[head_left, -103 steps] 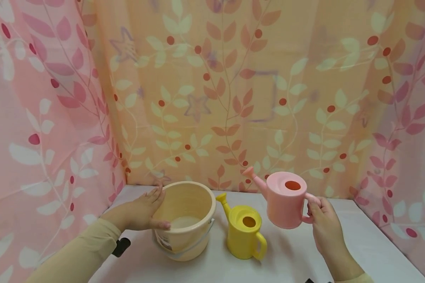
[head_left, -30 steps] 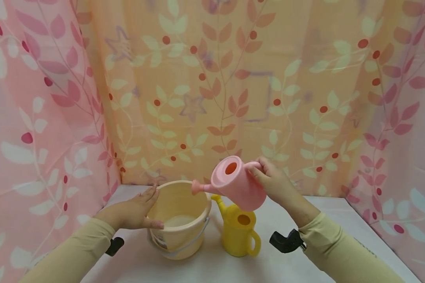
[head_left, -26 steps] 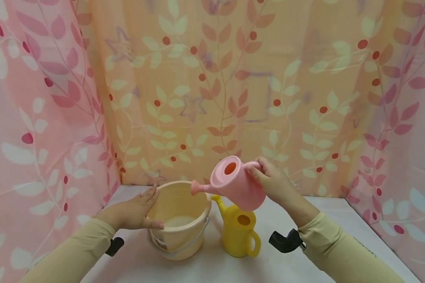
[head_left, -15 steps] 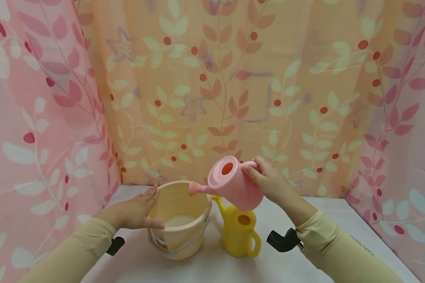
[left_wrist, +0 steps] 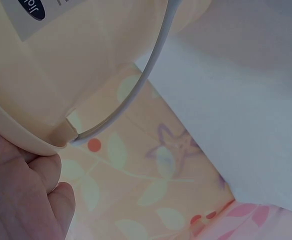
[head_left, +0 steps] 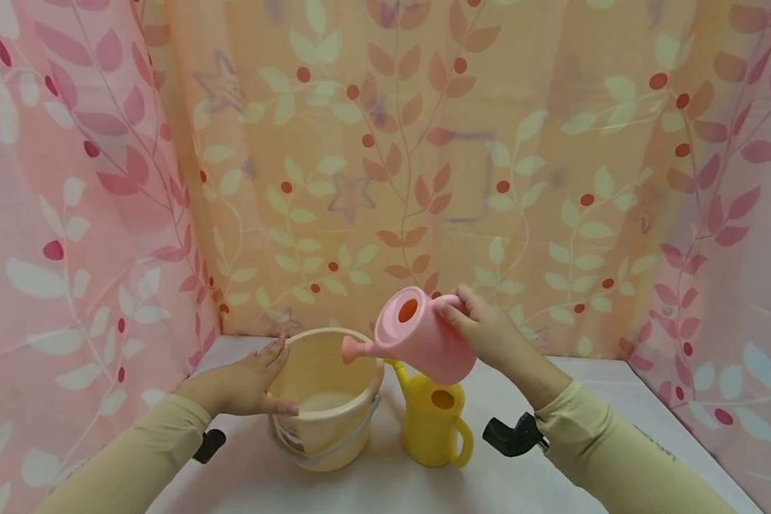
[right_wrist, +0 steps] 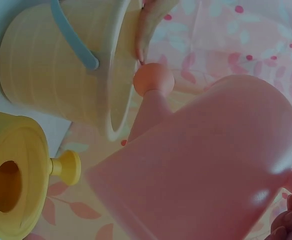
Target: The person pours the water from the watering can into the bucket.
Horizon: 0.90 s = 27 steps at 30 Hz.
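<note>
My right hand [head_left: 485, 325] grips the handle of a pink watering can [head_left: 433, 343], held up and tilted to the left. The can's sprinkler head [head_left: 352, 349] hangs over the mouth of a cream bucket [head_left: 334, 432]; I see no water coming out. My left hand [head_left: 244, 382] rests on the bucket's left rim, its fingers straight and spread and the thumb across the front of the rim. A yellow watering can [head_left: 432, 428] stands upright to the right of the bucket, beneath the pink one. In the right wrist view, the pink can's body [right_wrist: 201, 165] fills much of the picture.
A white tabletop [head_left: 527, 478] bears the bucket and the yellow can. Leaf-patterned curtains [head_left: 385, 178] enclose it at the back and both sides. The bucket's grey bail handle [left_wrist: 121, 107] hangs down its front. Black mounts [head_left: 512, 435] sit at both wrists.
From upright at the right, the pink watering can has moved left and tipped toward the bucket. In the last second its spout dipped slightly lower. My left hand keeps its place on the rim.
</note>
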Motion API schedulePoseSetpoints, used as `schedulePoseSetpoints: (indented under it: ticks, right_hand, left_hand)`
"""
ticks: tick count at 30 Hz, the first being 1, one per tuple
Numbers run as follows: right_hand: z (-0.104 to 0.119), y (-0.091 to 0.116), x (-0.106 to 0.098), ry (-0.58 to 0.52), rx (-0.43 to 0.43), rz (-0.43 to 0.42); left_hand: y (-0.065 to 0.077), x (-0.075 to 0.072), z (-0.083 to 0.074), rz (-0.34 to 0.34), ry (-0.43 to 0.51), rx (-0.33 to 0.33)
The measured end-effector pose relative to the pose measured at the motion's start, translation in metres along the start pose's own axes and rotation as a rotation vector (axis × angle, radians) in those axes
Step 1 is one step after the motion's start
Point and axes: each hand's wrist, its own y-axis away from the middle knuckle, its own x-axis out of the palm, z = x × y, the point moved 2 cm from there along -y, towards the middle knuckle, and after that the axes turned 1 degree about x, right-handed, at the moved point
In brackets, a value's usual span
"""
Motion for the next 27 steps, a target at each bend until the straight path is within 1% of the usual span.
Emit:
schedulePoseSetpoints:
  ticks: [10, 18, 27]
  right_hand:
    - [0.0036, -0.0001, 0.0019, 0.007, -0.013, 0.005]
    - [0.0045, -0.0004, 0.0009, 0.02, -0.023, -0.006]
    - [0.0058, 0.0, 0.002, 0.016, -0.04, 0.002]
  left_hand:
    - [-0.0004, 0.0023, 0.002, 0.007, 0.003, -0.004]
    - [-0.0023, 0.0035, 0.004, 0.001, -0.014, 0.011]
    - [-0.0014, 0.0021, 0.0024, 0.014, -0.011, -0.009]
